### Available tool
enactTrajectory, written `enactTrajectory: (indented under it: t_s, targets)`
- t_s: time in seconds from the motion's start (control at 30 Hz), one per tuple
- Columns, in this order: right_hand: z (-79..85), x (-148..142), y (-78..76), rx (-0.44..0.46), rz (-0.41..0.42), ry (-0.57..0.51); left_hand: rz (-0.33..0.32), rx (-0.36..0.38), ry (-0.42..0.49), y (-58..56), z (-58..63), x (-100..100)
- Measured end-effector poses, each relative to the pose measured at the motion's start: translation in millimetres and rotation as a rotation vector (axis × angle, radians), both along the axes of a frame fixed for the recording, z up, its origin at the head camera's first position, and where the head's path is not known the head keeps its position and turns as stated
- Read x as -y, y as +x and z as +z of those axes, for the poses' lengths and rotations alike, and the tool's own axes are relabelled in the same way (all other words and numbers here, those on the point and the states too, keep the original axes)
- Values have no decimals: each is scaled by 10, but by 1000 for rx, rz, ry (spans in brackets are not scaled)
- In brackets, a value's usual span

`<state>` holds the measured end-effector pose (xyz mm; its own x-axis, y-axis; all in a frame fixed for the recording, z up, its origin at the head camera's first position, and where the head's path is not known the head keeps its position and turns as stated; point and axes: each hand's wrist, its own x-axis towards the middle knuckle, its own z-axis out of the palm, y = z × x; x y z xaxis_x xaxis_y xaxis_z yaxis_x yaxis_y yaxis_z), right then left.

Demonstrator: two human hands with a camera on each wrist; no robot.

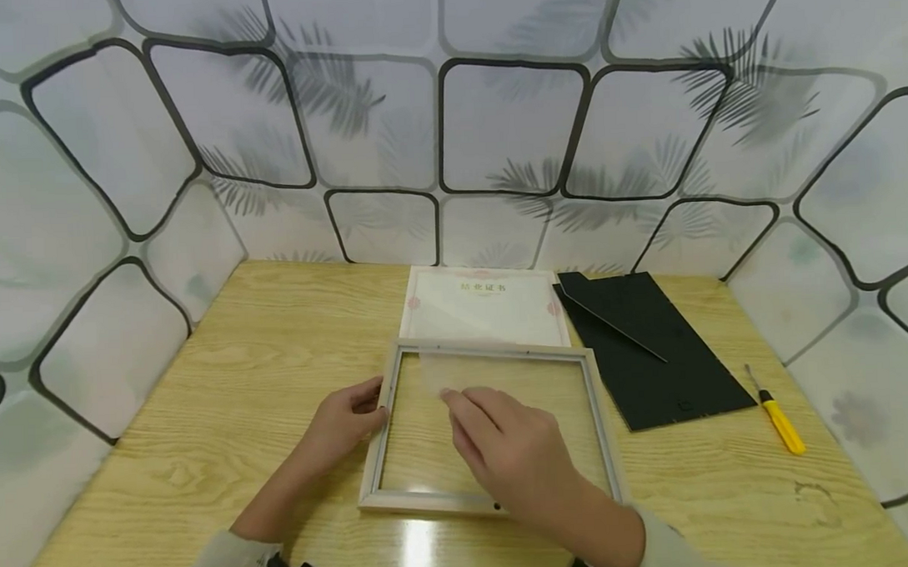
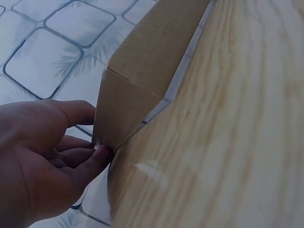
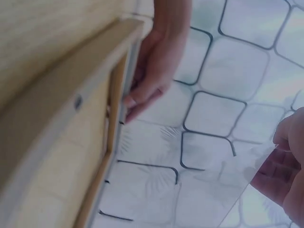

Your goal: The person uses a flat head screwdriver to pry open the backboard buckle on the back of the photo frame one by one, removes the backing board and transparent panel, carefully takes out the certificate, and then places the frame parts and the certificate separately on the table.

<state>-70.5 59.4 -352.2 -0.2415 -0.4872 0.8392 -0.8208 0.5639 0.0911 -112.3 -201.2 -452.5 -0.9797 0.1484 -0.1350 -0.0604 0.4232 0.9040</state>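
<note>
A pale wooden picture frame lies on the table with its opening bare to the wood grain. My left hand grips its left side, and in the left wrist view the thumb and fingers of the left hand pinch the frame's edge. Over the opening, my right hand pinches a clear sheet by its edge. The right wrist view shows this transparent sheet slanting away from the fingers; how far it reaches is hard to see.
Behind the frame lies a white certificate. A black backing board with its stand flap lies to the right, and farther right is a yellow-handled screwdriver. Patterned cloth walls enclose the wooden table.
</note>
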Motion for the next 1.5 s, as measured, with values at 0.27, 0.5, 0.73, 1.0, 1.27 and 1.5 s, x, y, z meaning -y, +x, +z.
enactTrajectory:
  t_s: [0.27,0.5,0.73,1.0,1.27,1.5]
  targets:
    - [300,-244,-70,-60,-13,-157,-17,-2,6,25,54,-16]
    - [443,-457,-105,-83,-49,-260,-23,1,-8,28,62,-9]
    - [535,-613,-155,-177,-98,-497,-20,19,-16,19,31,1]
    - [641,-868,-116,-176,-179,-708,-26,10,-1,15,20,9]
    - [693,-1288,-44,-31,-123,-902,-29,21,15,8,23,1]
    - [671,-1811,52,151,-187,-874,-27,23,-3,15,42,-6]
